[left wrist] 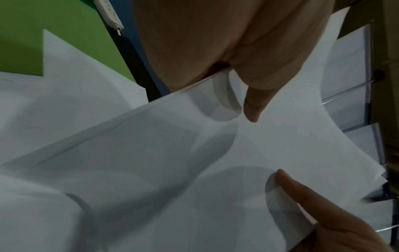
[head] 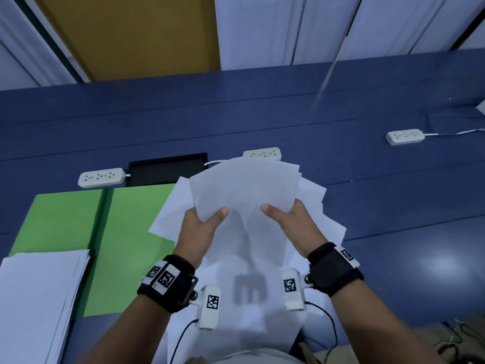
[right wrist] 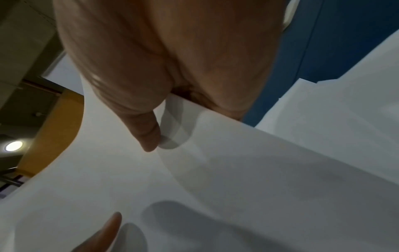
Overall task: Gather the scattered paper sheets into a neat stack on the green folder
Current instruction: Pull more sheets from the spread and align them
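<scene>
White paper sheets (head: 244, 185) pinched by left hand (head: 200, 229) and right hand (head: 291, 224), beside green folder (head: 65, 219)

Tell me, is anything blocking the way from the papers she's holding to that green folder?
Nothing visible blocks it. The left hand and right hand hold the fanned sheets in the air just right of the green folder. A stack of paper covers only the folder's near left corner.

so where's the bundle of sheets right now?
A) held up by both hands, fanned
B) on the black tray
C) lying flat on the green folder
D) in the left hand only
A: the left hand and right hand each pinch the lower edge of the fanned paper sheets, lifted clear of the green folder.
</scene>
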{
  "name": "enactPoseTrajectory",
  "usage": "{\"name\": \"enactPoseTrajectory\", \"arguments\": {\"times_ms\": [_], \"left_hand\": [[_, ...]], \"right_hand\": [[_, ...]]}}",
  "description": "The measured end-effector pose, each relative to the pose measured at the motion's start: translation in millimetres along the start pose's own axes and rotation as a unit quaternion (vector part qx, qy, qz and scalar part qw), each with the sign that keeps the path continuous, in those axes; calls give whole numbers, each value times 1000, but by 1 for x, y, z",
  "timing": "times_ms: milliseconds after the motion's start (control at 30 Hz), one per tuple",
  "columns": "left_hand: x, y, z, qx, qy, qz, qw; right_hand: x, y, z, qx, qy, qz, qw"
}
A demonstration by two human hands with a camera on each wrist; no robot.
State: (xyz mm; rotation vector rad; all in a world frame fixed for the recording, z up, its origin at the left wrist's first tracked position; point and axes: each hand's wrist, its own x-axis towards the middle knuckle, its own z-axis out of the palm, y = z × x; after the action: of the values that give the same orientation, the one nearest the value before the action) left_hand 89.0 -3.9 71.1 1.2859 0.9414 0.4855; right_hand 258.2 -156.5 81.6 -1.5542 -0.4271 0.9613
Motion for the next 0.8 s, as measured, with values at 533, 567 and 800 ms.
{"name": "enactPoseTrajectory", "arguments": {"times_ms": [533, 567, 800], "left_hand": [[9, 37, 4, -28, -33, 86, 995], [10, 37, 4, -18, -39, 81, 996], [7, 16, 3, 27, -69, 30, 997]], "right_hand": [[-5, -27, -7, 35, 70, -79, 994], [-4, -24, -8, 34, 70, -74, 994], [0, 7, -4, 24, 85, -4, 996]]}}
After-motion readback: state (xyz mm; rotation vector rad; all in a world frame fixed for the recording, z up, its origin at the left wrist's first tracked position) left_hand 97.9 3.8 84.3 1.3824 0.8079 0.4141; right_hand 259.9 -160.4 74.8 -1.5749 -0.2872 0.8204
